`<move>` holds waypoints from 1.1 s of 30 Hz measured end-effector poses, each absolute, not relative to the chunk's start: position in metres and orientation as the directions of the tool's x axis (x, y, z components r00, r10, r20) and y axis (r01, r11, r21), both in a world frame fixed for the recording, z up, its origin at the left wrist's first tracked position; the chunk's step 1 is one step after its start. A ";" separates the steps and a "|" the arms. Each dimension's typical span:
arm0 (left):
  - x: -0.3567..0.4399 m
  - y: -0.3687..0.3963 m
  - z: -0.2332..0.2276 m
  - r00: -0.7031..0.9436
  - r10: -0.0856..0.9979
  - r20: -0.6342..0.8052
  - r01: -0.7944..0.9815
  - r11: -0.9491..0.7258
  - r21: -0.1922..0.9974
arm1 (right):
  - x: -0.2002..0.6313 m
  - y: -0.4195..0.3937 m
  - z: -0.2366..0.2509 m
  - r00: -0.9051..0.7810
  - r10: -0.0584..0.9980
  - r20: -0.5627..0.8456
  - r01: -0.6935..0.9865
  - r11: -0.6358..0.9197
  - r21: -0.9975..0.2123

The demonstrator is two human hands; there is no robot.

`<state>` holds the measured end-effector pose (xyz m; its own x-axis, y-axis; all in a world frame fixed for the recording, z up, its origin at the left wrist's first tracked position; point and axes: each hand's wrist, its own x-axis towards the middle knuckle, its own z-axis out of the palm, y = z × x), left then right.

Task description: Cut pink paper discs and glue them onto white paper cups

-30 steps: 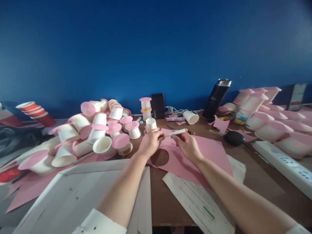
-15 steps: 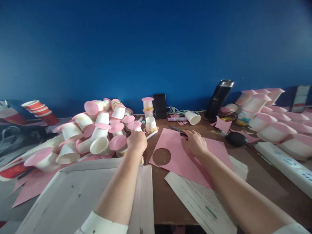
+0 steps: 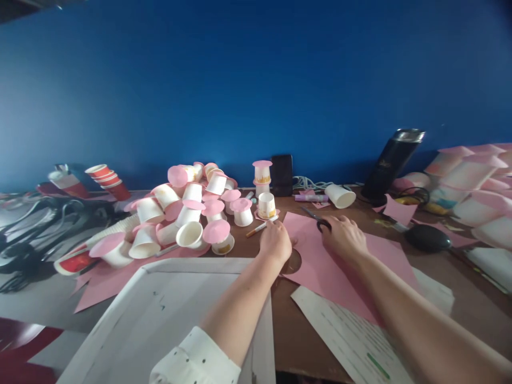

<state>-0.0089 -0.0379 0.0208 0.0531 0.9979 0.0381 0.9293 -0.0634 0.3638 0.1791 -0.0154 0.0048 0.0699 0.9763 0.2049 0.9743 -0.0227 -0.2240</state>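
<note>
My left hand [image 3: 276, 242] is closed at the left edge of a pink paper sheet [image 3: 312, 253], its thumb towards the sheet; what its fingers hold, if anything, is hidden. Part of a round hole in the sheet shows beside it. My right hand [image 3: 346, 237] rests on the sheet, its fingers at the black handle of a pair of scissors [image 3: 318, 217], blades pointing up and left. Just beyond my left hand lies a pen [image 3: 261, 228], brown and white. Behind the pen, a gold-patterned paper cup [image 3: 266, 205] stands upside down on a pink disc.
Paper cups with pink discs [image 3: 216, 232] crowd the left; more cups [image 3: 468, 173] stack up at the right. A white box lid [image 3: 180, 314] covers the near left. At the back are a phone [image 3: 282, 175], a cup on its side [image 3: 340, 196] and a black flask [image 3: 390, 165].
My left hand has moved right, from beside the cups to the pink sheet's edge. The view has turned left, shifting things rightward. My right hand stays at the scissors.
</note>
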 end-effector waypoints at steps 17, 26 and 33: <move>-0.019 -0.029 0.013 0.076 0.994 0.077 0.778 -0.107 0.619 | 0.181 -0.015 0.007 0.247 0.884 0.397 0.797 0.049 -0.603; -0.014 -0.018 0.011 0.099 0.981 -0.164 0.073 0.157 0.985 | 0.186 -0.006 0.007 0.417 0.849 0.323 0.274 0.222 -0.936; -0.014 -0.008 0.005 0.058 0.977 -0.206 0.140 0.196 0.971 | 0.173 -0.019 0.025 0.210 0.971 0.113 -0.201 0.156 -0.967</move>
